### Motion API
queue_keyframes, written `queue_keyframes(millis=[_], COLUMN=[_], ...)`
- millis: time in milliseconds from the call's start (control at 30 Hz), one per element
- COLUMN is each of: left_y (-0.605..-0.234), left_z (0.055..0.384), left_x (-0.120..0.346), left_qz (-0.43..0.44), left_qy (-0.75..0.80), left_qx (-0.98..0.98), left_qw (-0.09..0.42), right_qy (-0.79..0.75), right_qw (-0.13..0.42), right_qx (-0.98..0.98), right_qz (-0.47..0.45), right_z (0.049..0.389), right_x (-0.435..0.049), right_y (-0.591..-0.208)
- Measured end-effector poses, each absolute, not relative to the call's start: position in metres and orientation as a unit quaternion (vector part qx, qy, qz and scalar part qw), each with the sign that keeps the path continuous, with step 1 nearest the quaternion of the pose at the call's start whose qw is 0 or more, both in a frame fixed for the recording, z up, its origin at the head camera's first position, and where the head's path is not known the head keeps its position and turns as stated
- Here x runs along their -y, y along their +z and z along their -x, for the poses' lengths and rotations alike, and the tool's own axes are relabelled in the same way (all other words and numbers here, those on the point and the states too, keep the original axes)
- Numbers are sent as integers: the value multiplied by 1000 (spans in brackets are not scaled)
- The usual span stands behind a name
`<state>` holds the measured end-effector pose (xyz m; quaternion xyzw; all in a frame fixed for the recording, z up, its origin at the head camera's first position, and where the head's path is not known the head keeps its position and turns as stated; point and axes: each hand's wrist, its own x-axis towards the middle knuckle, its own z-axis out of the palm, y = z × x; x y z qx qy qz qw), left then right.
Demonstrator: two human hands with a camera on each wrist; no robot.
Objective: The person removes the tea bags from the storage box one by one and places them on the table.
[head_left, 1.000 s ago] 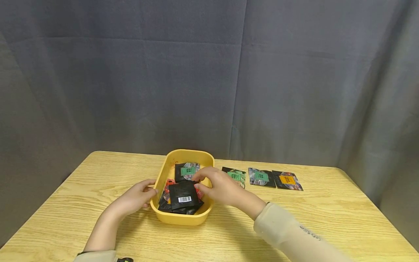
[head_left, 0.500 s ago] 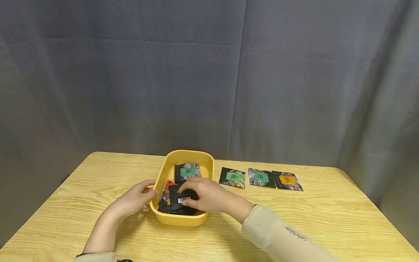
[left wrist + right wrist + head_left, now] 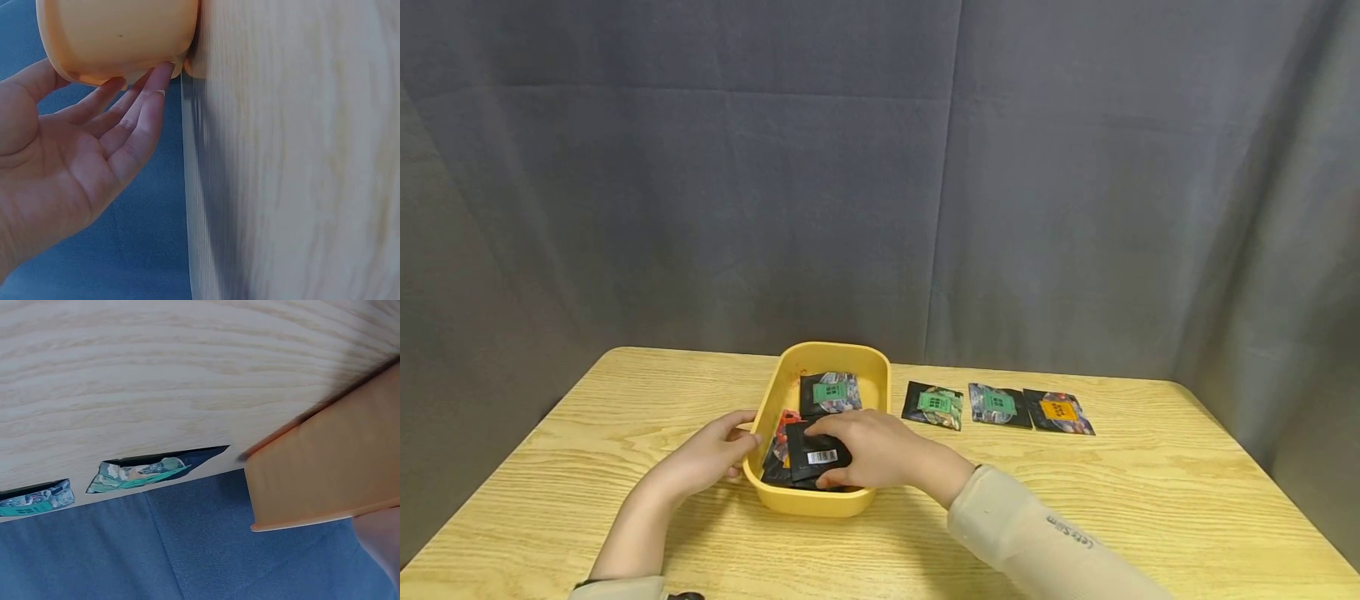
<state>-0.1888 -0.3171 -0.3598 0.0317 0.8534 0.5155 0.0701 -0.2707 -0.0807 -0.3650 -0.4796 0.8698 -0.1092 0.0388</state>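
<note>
In the head view, a yellow plastic bin (image 3: 817, 502) holds several small black packets. My left hand (image 3: 711, 454) grips its left side, thumb at the rim and fingers against the outer wall, as the left wrist view also shows. My right hand (image 3: 876, 452) reaches over the right rim. Its curled fingers and thumb hold a black packet (image 3: 808, 442) lying barcode up at the near end. Beneath it, packets with red and orange show. Farther back in the bin lies a packet with a green label (image 3: 830, 392). The right wrist view hides the right fingers behind the bin's wall (image 3: 331, 456).
Right of the bin, a green-labelled packet (image 3: 934, 406), another green-labelled packet (image 3: 998, 406) and an orange-labelled packet (image 3: 1059, 412) lie in a row on the wooden table (image 3: 1120, 492). A dark curtain (image 3: 880, 183) hangs behind the table.
My right hand has come down and toward me inside the bin, from the barcode packet's far edge onto its right side. The left hand stays at the rim.
</note>
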Motion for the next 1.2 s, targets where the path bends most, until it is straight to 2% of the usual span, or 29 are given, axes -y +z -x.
queue_keyframes(millis=[433,767,867,1067,1200], left_y=[-359,-359,-359,-360,-361], left_z=[188,188,187,189,189], left_x=[317,317,316,317,319], left_qz=[-33,-37,-34,-35,-38], left_qy=[518,525,524,525,525], left_qx=[-852,-847,-848,-848,-847], left_qw=[72,72,73,69,67], right_qy=[-97,-139,-147,-139,-137], right_qw=[46,17,-19,-147,-205], right_qx=[-878,-859,-851,-818,-802], right_qz=[466,492,504,538,544], right_z=[271,272,271,272,273], right_x=[84,77,76,75,75], right_y=[-365,-369,-366,-359,-359])
